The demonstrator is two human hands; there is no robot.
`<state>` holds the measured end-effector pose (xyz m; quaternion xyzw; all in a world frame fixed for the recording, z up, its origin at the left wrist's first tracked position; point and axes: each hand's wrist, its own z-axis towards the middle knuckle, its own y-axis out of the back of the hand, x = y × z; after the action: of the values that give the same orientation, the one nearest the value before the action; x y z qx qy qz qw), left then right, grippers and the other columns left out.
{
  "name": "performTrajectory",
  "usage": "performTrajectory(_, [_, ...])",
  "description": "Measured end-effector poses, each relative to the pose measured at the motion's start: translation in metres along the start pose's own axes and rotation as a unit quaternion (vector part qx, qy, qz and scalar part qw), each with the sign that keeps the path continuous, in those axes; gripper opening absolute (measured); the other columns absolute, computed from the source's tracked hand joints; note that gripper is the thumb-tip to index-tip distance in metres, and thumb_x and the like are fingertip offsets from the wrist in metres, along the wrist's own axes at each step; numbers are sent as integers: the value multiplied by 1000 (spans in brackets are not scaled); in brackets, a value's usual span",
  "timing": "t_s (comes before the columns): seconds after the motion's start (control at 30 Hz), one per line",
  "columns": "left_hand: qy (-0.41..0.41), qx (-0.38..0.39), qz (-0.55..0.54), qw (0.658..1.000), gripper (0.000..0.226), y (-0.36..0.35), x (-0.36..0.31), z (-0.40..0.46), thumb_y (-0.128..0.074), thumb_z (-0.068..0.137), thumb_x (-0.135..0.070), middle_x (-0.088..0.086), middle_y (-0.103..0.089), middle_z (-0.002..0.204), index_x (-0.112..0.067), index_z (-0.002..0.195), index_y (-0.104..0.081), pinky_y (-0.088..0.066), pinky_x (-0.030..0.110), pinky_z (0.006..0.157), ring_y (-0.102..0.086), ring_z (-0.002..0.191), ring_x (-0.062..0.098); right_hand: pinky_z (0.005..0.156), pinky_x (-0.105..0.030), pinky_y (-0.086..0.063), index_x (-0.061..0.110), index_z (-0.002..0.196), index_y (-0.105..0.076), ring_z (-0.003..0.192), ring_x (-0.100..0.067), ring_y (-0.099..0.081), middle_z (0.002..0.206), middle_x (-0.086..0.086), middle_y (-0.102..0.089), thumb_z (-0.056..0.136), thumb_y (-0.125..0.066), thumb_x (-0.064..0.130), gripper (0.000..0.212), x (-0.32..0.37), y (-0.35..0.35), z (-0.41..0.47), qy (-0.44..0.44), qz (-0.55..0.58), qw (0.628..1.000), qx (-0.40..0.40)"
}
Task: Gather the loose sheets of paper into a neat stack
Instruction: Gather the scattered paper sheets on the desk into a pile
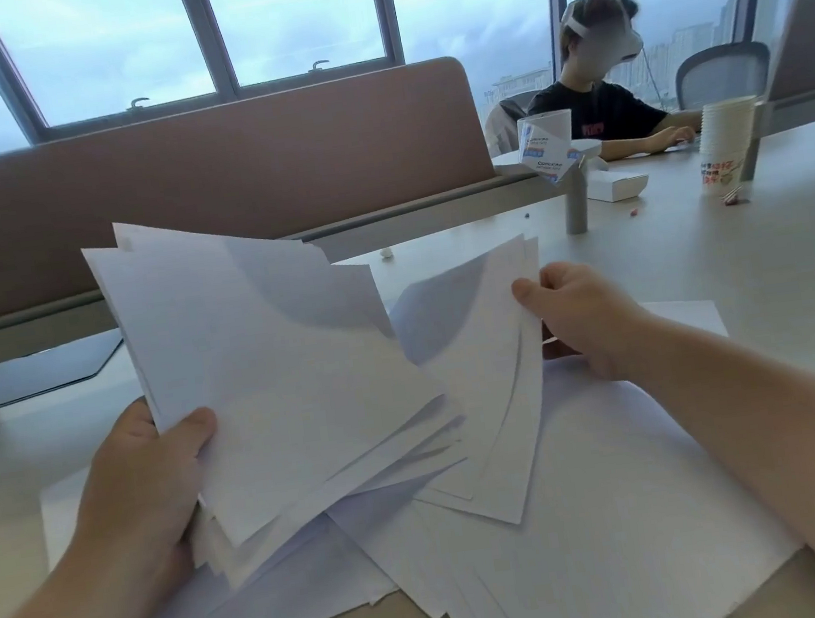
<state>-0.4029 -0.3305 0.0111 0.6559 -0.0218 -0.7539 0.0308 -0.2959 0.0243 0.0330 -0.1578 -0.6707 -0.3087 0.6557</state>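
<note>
My left hand (143, 474) grips a fanned bundle of white sheets (269, 367) by its lower left edge, thumb on top, and holds it tilted above the table. To the right, my right hand (575, 314) pinches a second, smaller bundle of sheets (486, 381) at its right edge, thumb in front. The two bundles overlap in the middle. Under both lie several loose white sheets (600, 516), spread untidily over the near part of the pale table (774, 263).
A brown divider panel (205, 179) runs across the desk behind the papers. At the far right stand a stack of paper cups (726, 141), a white box (616, 185) and a clear container with cards (544, 143). A person (597, 116) sits behind them.
</note>
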Motion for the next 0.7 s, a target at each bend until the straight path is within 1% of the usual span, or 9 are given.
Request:
performTrajectory(0.07, [3,0,5,1000,20,-1,-1,-2,-64,94,-15,-1,-82,100,-31,100,-75,-59,58,92,-76,92,34,54,-31,-56,13,92,-69,61,-24,-70,86,-12,-75,96,-62,15,8,3,-3,-4,-38,12,997,67])
performTrajectory(0.17, [6,8,15,1000,20,-4,-2,-5,-62,96,-12,0,-81,99,-28,101,-74,-59,57,92,-76,93,34,49,-26,-50,9,89,-75,54,-22,-64,77,-13,-73,89,-65,4,11,8,-3,-12,-58,-42,985,159])
performTrajectory(0.27, [8,17,24,1000,22,-5,-3,-8,-62,96,-13,-2,-81,100,-30,103,-74,-58,59,93,-77,93,34,47,-23,-46,4,95,-75,45,-16,-56,63,-7,-71,90,-67,6,10,15,-6,-22,-59,-132,973,182])
performTrajectory(0.33, [7,26,32,999,22,-6,-5,-12,-62,97,-14,-3,-82,99,-32,102,-74,-58,60,92,-77,92,33,48,-23,-46,2,93,-74,45,-14,-56,63,-3,-73,90,-67,7,10,15,-11,-25,-51,-168,967,184])
performTrajectory(0.4, [8,37,43,998,23,-7,-7,-14,-61,98,-14,-2,-82,97,-33,100,-74,-58,60,92,-77,91,34,48,-24,-46,3,88,-73,50,-17,-59,65,-4,-74,89,-66,8,9,14,-15,-26,-37,-176,968,172])
performTrajectory(0.5, [8,49,59,997,22,-8,-8,-16,-62,96,-17,-1,-82,95,-36,98,-73,-58,62,91,-77,89,36,49,-27,-51,4,85,-66,57,-21,-67,72,-10,-74,92,-54,8,14,11,-19,-22,-13,-149,980,131])
performTrajectory(0.6, [6,49,65,997,20,-8,-11,-17,-63,90,-25,-1,-82,96,-38,103,-72,-57,65,91,-78,88,36,53,-34,-56,2,97,-59,66,-33,-69,88,-21,-70,94,-44,14,20,9,-19,-15,3,-101,994,41])
performTrajectory(0.67, [13,52,80,995,22,-9,-11,-17,-63,87,-29,-3,-82,95,-39,105,-72,-57,64,91,-78,87,35,56,-38,-50,11,94,-60,68,-29,-62,89,-17,-67,92,-43,19,19,1,-15,-10,36,-141,989,-27])
performTrajectory(0.7, [14,52,87,995,23,-9,-12,-17,-62,86,-31,-4,-82,95,-41,106,-71,-57,63,91,-79,86,33,60,-41,-51,16,89,-61,71,-29,-62,87,-14,-68,93,-45,22,17,1,-13,-7,55,-160,984,-59])
